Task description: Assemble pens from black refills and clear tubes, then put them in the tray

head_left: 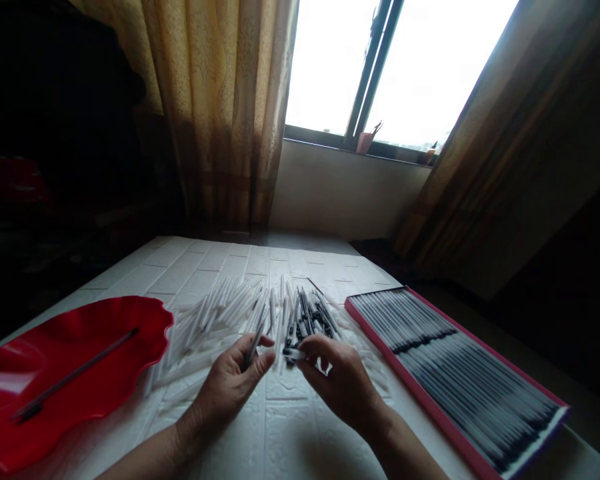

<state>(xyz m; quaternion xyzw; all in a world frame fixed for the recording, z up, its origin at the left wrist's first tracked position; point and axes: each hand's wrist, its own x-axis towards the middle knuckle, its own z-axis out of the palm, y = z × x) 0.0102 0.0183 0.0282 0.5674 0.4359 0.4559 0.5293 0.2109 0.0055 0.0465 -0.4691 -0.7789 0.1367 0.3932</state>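
Farthest to the left lay a red plate (pixel 150 313), glossy, with a wavy rim; one dark pen (pixel 77 373) rested slanting inside, perhaps so that it would not roll away. Between this plate and the left hand (pixel 237 370), many white tubes (pixel 220 310) were spread on the counter (pixel 235 440), smooth, thin and a little see-through, like plastic. The left hand was pinching a slim grey rod (pixel 255 345) between thumb and fingers, its end pointing up, probably to leave this end free. Just beyond the right hand (pixel 333 363) was a loose pile of dark pieces (pixel 310 313), near enough, I think, for easy picking. The right hand held, in a narrow fingertip grip, a small pale piece (pixel 295 355) with a dark end, turned towards the left hand. To its right lay a shallow red-edged box (pixel 386 352), whose slender pens (pixel 470 380) were set in two tidy rows, likely for saving space.
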